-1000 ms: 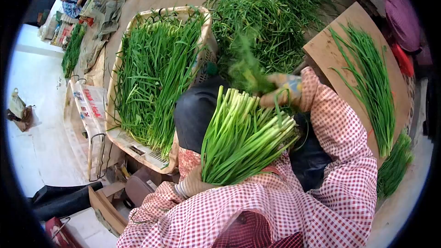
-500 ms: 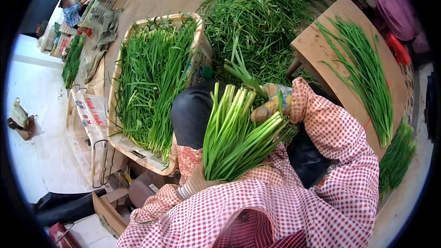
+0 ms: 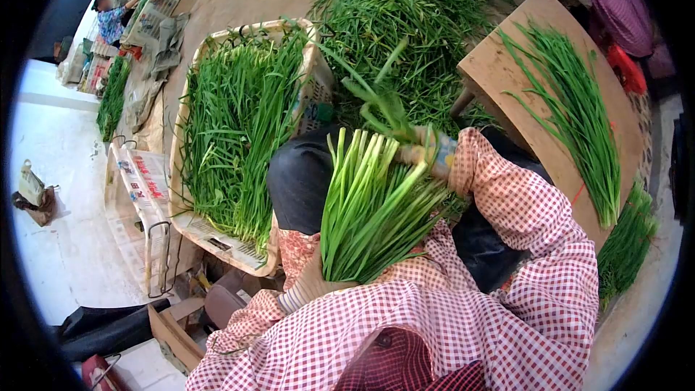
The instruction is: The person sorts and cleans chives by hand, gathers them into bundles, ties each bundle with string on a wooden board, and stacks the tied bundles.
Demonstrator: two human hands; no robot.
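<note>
My left hand (image 3: pixel 318 284), in a pale glove with a striped cuff, is wrapped round the lower part of a bunch of garlic chives (image 3: pixel 365 210). The bunch fans out over my lap, its pale stem ends pointing away from me. At its upper right is my right hand (image 3: pixel 434 153), in a patterned yellow and blue glove and smeared by motion. A few loose green leaves (image 3: pixel 387 112) stick out from its fingers, also blurred. Checked sleeves cover both arms.
Left of my knee stands a plastic crate (image 3: pixel 271 264) filled with chives. A large heap of greens (image 3: pixel 413 22) lies on the floor ahead. At right, a low wooden table (image 3: pixel 528 101) bears another bunch (image 3: pixel 572 116). A person (image 3: pixel 111 18) sits far off at upper left.
My right hand has shifted slightly, and the leaves in it have swung and blurred. The stems on the right of the bunch have moved. My left hand stays in place.
</note>
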